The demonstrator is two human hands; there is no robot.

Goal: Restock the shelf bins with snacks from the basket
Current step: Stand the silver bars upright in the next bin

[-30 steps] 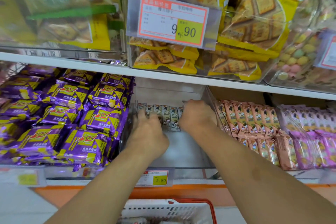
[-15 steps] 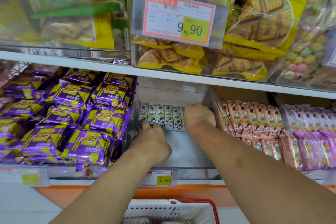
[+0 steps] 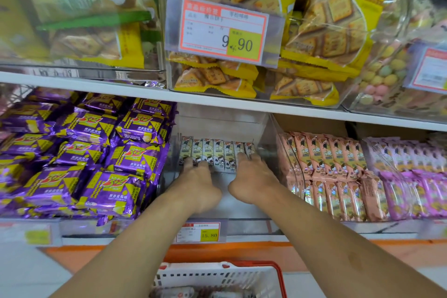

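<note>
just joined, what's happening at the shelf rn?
A person is restocking the middle clear bin on the lower shelf. Both hands are inside it: the left hand and right hand have straight fingers pressed against a row of white snack packs standing at the back. Most of the bin is unfilled. The white basket sits below with more packs.

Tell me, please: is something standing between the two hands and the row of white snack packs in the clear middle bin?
Nothing visible does. The left hand and right hand already touch the row of white snack packs inside the clear middle bin, fingers on the packs' lower ends.
</note>
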